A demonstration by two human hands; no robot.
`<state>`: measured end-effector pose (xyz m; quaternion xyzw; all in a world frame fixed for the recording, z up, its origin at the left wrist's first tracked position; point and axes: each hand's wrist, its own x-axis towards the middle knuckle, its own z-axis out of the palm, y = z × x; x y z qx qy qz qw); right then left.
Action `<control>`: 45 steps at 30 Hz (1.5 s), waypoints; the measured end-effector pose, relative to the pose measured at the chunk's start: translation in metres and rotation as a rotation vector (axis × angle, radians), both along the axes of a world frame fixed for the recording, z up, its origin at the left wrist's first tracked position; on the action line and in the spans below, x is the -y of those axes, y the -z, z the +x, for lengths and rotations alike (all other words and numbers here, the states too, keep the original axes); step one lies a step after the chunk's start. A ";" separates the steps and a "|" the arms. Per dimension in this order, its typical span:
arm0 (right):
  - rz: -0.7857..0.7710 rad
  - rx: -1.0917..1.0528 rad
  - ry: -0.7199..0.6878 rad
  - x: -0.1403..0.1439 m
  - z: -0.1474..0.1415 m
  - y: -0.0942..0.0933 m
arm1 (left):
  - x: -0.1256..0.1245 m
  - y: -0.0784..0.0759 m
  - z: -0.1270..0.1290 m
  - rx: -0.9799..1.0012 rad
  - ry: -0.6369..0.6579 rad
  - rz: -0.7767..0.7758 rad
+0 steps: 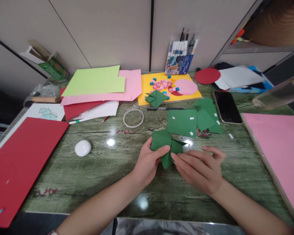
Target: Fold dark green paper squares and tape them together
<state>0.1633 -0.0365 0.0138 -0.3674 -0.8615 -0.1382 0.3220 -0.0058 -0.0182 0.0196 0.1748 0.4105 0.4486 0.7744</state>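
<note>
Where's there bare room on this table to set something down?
One bare patch of tabletop lies between the large red sheet, white oval object and left forearm; another between the phone, rightmost pink sheet and right forearm. Beyond the folded green paper it's crowded: green pieces, yellow sheet, stacked papers.

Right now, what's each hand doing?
Left hand: closed, holding the folded green paper piece.
Right hand: at that piece's right side; whether gripping cannot be told.
</note>
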 end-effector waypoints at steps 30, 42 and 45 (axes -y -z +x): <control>-0.121 -0.004 -0.066 -0.004 -0.008 -0.008 | -0.005 0.002 0.000 0.052 -0.029 0.059; -0.516 -0.478 0.248 -0.018 0.001 -0.009 | -0.005 -0.007 0.000 -0.098 0.072 0.144; -0.619 -0.508 0.216 -0.020 0.001 -0.007 | -0.005 -0.006 0.001 -0.122 0.093 0.175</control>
